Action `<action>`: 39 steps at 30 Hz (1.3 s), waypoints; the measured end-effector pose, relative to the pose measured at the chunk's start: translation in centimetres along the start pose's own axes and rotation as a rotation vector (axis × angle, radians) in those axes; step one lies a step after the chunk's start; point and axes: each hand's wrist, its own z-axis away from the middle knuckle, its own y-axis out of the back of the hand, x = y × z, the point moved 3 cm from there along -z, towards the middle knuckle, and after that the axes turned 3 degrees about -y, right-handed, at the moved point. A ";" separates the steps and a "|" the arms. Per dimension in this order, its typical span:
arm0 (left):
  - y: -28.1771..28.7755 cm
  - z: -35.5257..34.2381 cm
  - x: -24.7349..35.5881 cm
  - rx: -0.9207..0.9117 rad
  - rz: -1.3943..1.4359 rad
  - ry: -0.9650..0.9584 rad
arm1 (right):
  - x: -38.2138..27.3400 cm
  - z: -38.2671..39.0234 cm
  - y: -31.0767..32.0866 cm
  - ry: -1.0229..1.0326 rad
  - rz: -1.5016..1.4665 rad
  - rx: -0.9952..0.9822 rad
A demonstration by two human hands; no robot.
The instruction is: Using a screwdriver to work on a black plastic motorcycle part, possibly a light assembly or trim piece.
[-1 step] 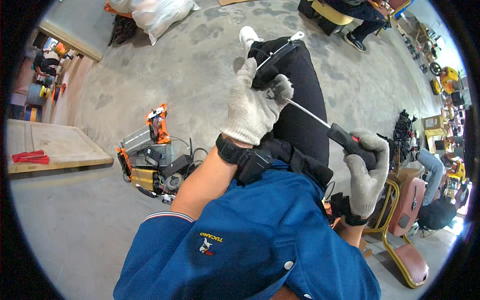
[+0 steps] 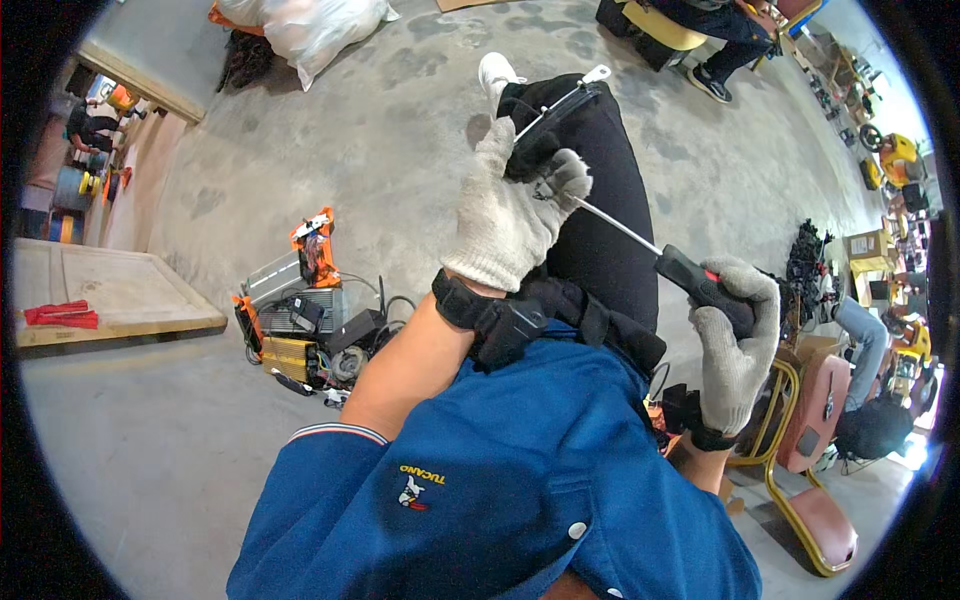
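My left hand point(image 2: 505, 215), in a pale knit work glove, grips a dark part point(image 2: 550, 125) with a long silvery metal edge and a light-coloured eyelet at its far end. It is held above my black-trousered leg. My right hand point(image 2: 738, 340), gloved likewise, is wrapped round the black and red handle of a screwdriver point(image 2: 620, 228). The shaft slants up and left to the fingers of my left hand. Those fingers and the shadow hide the screwdriver's tip, so I cannot tell exactly what it touches.
On the floor to the left lies a pile of electrical parts point(image 2: 310, 320) with cables. Beyond it is a pale wooden board point(image 2: 120, 285) with red strips. White bags point(image 2: 320, 35) lie at the far left. A pink-padded chair point(image 2: 815, 415) stands at right; another person point(image 2: 725, 45) sits ahead.
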 end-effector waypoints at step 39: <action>-1.3 0.7 -1.2 -0.132 -0.224 0.050 | -2.5 -3.5 -0.7 0.020 0.134 -0.090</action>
